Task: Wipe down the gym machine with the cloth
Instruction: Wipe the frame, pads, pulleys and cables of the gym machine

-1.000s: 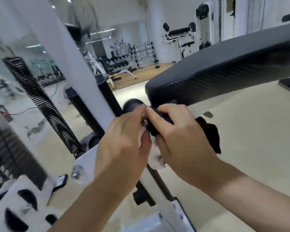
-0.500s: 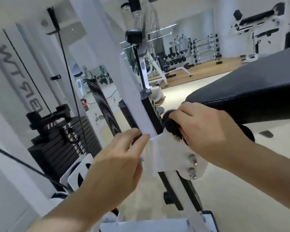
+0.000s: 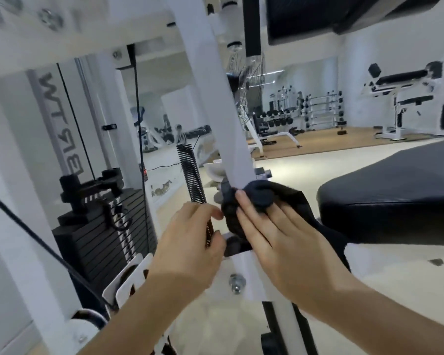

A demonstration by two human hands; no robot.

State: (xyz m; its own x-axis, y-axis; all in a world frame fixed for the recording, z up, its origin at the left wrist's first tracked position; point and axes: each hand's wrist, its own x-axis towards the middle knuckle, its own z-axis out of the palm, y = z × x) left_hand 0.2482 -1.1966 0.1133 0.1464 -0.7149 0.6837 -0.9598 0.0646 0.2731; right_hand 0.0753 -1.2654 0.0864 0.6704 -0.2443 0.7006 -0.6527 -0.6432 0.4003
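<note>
progress: mid-wipe, probably lots remaining, seat pad (image 3: 395, 190) and weight stack (image 3: 100, 242) likely pending | dark cloth (image 3: 297, 201) lying against white post (image 3: 223, 111) joint | right hand (image 3: 280, 242) pressing it, fingers flat | left hand (image 3: 187, 242) curling at cloth edge, grip unclear | containers: none showing

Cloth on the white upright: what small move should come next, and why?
Probably slide the right hand and the cloth up the white upright. The hand presses the cloth round the black knob at the joint, and the upright above it is uncovered.
</note>
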